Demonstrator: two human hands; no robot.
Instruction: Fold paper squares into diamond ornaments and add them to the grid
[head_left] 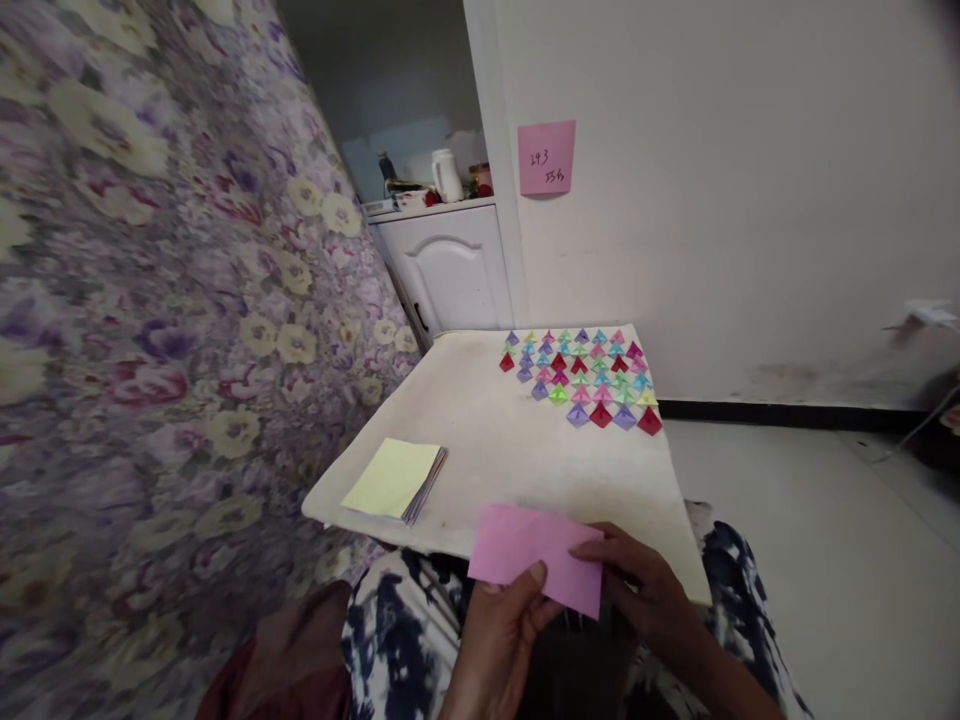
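Note:
A pink sheet of paper (525, 545), rectangular and apparently folded, is held up just over the near edge of the table. My left hand (506, 620) grips its lower edge, thumb on top and fingers underneath. At the right end, my right hand (637, 570) pinches the sheet, with the fingers partly hidden behind it. To the left lies a stack of square paper (394, 478), pale yellow on top with other colours along its side. Rows of small folded paper pieces (577, 375) in many colours cover the far right of the table.
The table has a cream cloth top (480, 420). A floral curtain (187, 330) hangs along the left. Behind stands a white cabinet (450, 275) with a white jug (447, 175) on it. A pink note (547, 158) with handwriting is stuck on the wall.

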